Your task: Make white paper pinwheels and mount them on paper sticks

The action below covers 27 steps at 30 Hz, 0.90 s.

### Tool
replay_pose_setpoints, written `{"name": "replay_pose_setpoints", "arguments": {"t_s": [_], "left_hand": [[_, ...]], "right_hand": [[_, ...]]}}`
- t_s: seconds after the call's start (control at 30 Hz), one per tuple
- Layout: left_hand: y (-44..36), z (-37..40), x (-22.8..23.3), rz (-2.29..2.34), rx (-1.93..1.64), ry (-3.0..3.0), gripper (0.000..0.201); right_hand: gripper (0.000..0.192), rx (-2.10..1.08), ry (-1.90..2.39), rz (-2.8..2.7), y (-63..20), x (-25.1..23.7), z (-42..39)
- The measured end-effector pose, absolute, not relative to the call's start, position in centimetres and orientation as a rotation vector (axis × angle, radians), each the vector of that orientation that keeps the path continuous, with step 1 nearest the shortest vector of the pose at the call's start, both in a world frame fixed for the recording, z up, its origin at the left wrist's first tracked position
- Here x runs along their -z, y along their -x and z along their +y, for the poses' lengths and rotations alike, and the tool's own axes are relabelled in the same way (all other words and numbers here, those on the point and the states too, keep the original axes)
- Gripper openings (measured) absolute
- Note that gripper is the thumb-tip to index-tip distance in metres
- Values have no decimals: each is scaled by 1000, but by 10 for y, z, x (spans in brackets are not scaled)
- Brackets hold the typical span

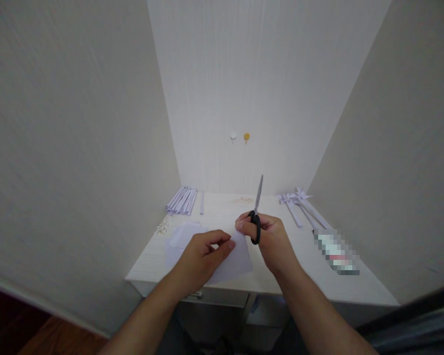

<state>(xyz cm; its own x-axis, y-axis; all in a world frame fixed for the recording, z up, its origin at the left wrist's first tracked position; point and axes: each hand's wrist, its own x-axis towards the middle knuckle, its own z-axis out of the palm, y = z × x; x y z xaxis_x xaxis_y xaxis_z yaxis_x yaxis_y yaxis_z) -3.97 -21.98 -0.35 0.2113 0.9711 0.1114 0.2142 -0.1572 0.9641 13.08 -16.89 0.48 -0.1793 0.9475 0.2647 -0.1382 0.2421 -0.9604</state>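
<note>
Between my hands, above the front part of the white table, is a sheet of white paper [234,261]. My left hand [206,251] pinches its left edge between thumb and fingers. At the paper's top corner, the thumb and fingers of my right hand [268,235] close on it. Black-handled scissors [258,197] hang on that same hand, their blades together and pointing up and away from me. More sheets of white paper [185,235] lie on the table beyond my left hand.
Rolled paper sticks [181,199] lie at the back left, with one stick [202,202] apart. Small white bits [164,226] sit in front of them. Paper pinwheels [295,198] on sticks lie back right, near a blurred-out phone-like object [336,252]. Walls enclose the table [303,276] on three sides.
</note>
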Motion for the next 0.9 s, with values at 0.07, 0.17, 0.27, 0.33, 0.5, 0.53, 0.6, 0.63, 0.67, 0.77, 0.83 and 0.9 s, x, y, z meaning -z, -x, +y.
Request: {"name": "replay_pose_setpoints", "arguments": {"t_s": [0.07,0.17,0.27,0.33,0.5,0.53,0.6,0.63,0.67,0.77,0.83,0.9], "left_hand": [[41,-219,2,1184,-1068,-1557,30],[45,-220,-4,1197,-1171,-1488,30],[50,-222,-9,1136,-1249,-1372,31],[52,-222,-12,1097,-1280,-1314,32],[51,-222,-16,1013,-1352,-1268,28],[50,-223,-17,1001,-1356,-1259,27],[48,-224,-19,980,-1358,-1249,25],[47,-225,-20,971,-1357,-1244,25],[46,-226,-21,964,-1355,-1242,24],[44,-229,-23,961,-1353,-1242,24],[42,-230,-23,973,-1367,-1244,24],[40,-230,-24,985,-1388,-1248,23]], "right_hand": [[21,-1211,883,-1429,-135,-6,-165],[29,-1264,947,-1537,-146,-2,-162],[32,-1377,1061,-1664,-158,9,-168],[33,-1473,1086,-1709,-162,17,-178],[23,-1444,1084,-1836,-162,21,-203],[22,-1432,1068,-1867,-162,18,-206],[23,-1442,1020,-1907,-164,11,-210],[25,-1455,993,-1912,-166,8,-212],[28,-1466,970,-1909,-167,5,-212],[28,-1426,917,-1888,-169,0,-214],[23,-1369,896,-1891,-169,0,-214],[25,-1324,902,-1892,-168,0,-214]]}}
